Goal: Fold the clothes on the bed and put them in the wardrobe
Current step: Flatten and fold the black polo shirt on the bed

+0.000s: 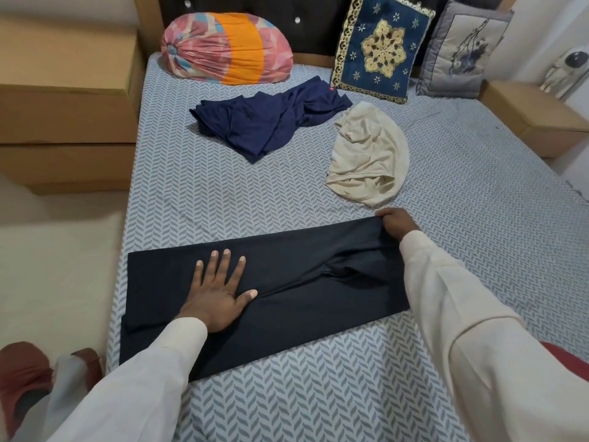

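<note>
head view: unreadable red label (332,89) on navy garment (271,122), beyond black garment (302,301).

One chevron-patterned bed (223,193) carries three garments: long flat black cloth (287,317), crumpled navy-blue garment (264,122), crumpled cream garment (369,154). Three cushions: round pink-and-orange cushion (223,47), blue embroidered cushion (382,47), grey floral cushion (462,51). Two hands: left hand (220,298), right hand (396,223).

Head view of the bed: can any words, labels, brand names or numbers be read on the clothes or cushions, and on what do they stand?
No text can be read here.
On the navy garment, a small red tag: too small to read.
On the blue cushion and the grey cushion: embroidered patterns only, no words.
On the black garment and the beige garment: nothing printed that shows.
</note>
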The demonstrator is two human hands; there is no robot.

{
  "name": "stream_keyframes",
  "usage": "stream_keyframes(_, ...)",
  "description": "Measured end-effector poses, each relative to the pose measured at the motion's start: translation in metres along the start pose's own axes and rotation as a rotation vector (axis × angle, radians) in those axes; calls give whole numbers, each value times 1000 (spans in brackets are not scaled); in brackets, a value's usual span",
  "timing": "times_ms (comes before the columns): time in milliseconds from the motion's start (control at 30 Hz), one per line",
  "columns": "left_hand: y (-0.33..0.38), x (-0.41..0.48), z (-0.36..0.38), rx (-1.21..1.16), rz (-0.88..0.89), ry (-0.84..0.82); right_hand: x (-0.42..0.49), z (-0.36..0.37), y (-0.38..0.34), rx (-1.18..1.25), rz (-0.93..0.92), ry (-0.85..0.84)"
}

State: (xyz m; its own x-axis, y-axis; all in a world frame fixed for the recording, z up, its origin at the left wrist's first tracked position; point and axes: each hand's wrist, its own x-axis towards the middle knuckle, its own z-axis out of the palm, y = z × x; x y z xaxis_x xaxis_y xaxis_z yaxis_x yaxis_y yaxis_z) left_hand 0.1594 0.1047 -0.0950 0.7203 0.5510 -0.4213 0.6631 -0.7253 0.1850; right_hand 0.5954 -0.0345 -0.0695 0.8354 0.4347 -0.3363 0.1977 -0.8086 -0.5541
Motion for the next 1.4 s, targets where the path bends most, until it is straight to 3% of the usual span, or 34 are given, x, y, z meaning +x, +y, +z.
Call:
stream_keyframes(67, 0, 0, 0, 4, -1, -4, -3, 4, -2, -48, 33, 32)
stream_keyframes(167, 0, 0, 0, 6, -2, -9, -32, 19, -18, -411, 24, 193)
stream_keyframes(233, 1, 0, 0, 1, 2, -6, -64, 34, -31, -528, -228, 420)
stream_keyframes(267, 0, 0, 0, -2, 1, -4, -77, 47, -34, -521, -391, 442)
stream_keyframes(333, 0, 0, 0, -2, 4, -2, -101, 73, -28, -542, -588, 339)
stream_keyframes(367, 0, 0, 0, -2, 3, -4, -111, 83, -25, -563, -591, 260)
stream_keyframes(433, 1, 0, 0, 1, 7, 2, -123, 89, -14, -608, -509, 183)
stream_keyframes(567, 1, 0, 1, 3, 7, 13, -118, 72, 20, -624, -215, 198)
stream_keyframes(700, 2, 0, -1, 0, 7, 4, -116, 69, 30, -579, -160, 126)
stream_keyframes(867, -14, -20, -4, 73, 0, 67, -114, 57, 0, -718, -90, -4)
stream_keyframes(1000, -36, -59, 9, 92, -78, 169, -145, 79, -20, -642, -320, 150)
stream_keyframes(1100, -57, -95, 21, -13, -239, 218, -184, 126, -41, -576, -540, 73)
stream_keyframes(1267, -59, -133, 24, -210, -435, 367, -243, 193, -86, -593, -693, -20)
stream_keyframes(1400, -64, -158, 21, -419, -565, 383, -290, 229, -134, -547, -782, -32)
